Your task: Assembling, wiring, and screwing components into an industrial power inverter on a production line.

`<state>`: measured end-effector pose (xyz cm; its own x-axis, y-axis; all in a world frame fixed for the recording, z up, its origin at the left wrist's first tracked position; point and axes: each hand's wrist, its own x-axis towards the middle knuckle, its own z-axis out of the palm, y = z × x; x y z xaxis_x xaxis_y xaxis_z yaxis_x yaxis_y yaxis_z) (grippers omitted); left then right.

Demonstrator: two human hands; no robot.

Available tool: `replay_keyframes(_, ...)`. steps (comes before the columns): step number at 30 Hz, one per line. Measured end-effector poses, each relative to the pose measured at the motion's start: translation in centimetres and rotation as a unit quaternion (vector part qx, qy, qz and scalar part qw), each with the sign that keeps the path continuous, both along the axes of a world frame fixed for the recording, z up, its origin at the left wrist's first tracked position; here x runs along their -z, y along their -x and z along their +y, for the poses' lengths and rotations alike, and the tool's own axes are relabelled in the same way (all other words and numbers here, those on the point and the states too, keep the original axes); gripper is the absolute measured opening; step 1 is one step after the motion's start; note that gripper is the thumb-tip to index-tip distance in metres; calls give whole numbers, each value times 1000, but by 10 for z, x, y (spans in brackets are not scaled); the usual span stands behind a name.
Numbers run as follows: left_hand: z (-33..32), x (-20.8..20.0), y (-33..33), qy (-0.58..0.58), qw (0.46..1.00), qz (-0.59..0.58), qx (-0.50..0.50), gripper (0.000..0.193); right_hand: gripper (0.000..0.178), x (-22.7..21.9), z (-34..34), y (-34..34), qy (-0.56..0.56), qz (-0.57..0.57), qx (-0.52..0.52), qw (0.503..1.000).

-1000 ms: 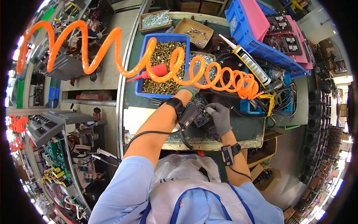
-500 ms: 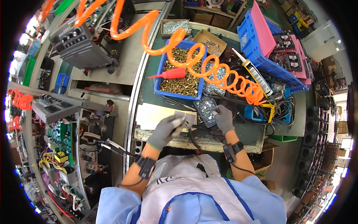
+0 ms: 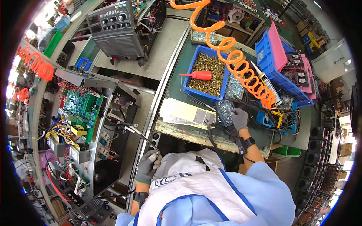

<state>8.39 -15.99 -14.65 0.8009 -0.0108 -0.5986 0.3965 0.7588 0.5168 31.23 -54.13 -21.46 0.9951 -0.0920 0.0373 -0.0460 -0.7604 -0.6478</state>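
Note:
My left hand [image 3: 148, 165], in a grey glove, is curled low beside the conveyor's metal rail. Something small and pale shows at its fingertips, too small to name. Just above it, cable ends with lugs [image 3: 140, 132] stick out from the opened machine [image 3: 83, 109] on the left. My right hand [image 3: 239, 118], also gloved, rests with bent fingers at the right side of a small tray of metal washers or nuts [image 3: 225, 109]. Whether those fingers hold a piece is hidden. Black-handled pliers [image 3: 210, 132] lie between the tray and a yellow label sheet [image 3: 181, 112].
A blue bin of brass fittings [image 3: 205, 94] has a red bottle [image 3: 201, 75] lying on top. An orange coiled hose [image 3: 235, 56] hangs over the bench. A sealant tube [image 3: 269, 88] and a large blue crate [image 3: 271, 56] are at right. A grey welding machine [image 3: 113, 37] stands at far left.
The view has swung left. My left hand has moved away from the label sheet, down and left toward the opened machine. My right hand stays by the small tray.

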Motion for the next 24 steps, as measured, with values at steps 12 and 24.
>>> replay_keyframes(12, 32, -55, 64, 57, 983, -128, -119, 22, 13, -128, 185, 64, -394, 288, -218, 845)
replay_keyframes(24, 82, -94, 217, -85, 838, -123, -525, 26, 10, -225, 504, 268, -335, -137, -705, 610)
